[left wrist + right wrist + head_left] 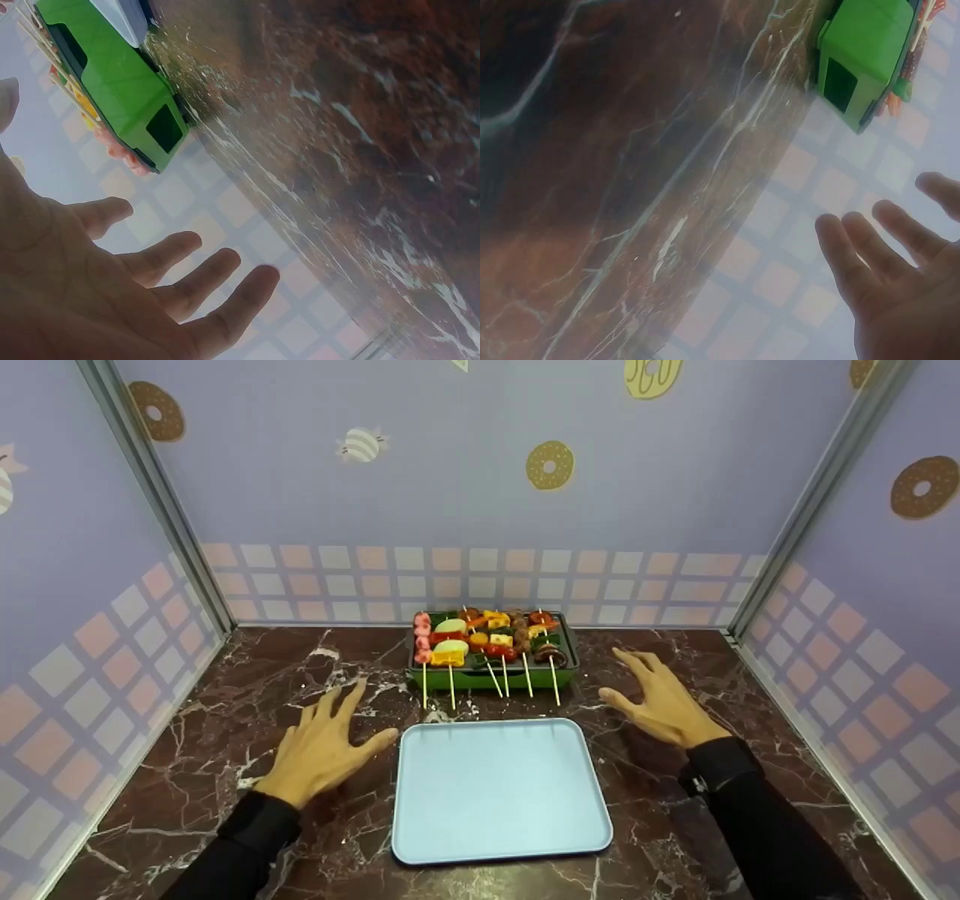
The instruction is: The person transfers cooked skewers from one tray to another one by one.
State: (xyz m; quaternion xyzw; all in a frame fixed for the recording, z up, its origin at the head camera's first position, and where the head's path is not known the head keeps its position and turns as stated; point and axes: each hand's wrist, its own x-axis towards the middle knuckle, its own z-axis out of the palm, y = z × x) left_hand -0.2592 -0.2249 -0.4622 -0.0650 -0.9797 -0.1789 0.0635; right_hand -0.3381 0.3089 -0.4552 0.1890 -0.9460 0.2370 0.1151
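Note:
In the head view a green grill (487, 681) with a dark top stands near the back wall, several skewers lying side by side across it. Their sticks (452, 690) poke out over the front edge. A pink skewer (423, 639) is leftmost; a mushroom piece (550, 654) sits on the rightmost one. In front lies a light blue tray (499, 791). My left hand (319, 750) hovers left of the tray, fingers spread, holding nothing. My right hand (664, 697) hovers to the right of tray and grill, fingers extended and holding nothing. Both wrist views show the grill's green side (135, 90) beyond the fingers.
The dark red marbled tabletop (225, 780) runs beneath everything. A lilac back wall (465, 510) with donut prints and pink and white squares closes the far side. Side walls (885, 607) stand at left and right, joined by grey corner posts (817, 502).

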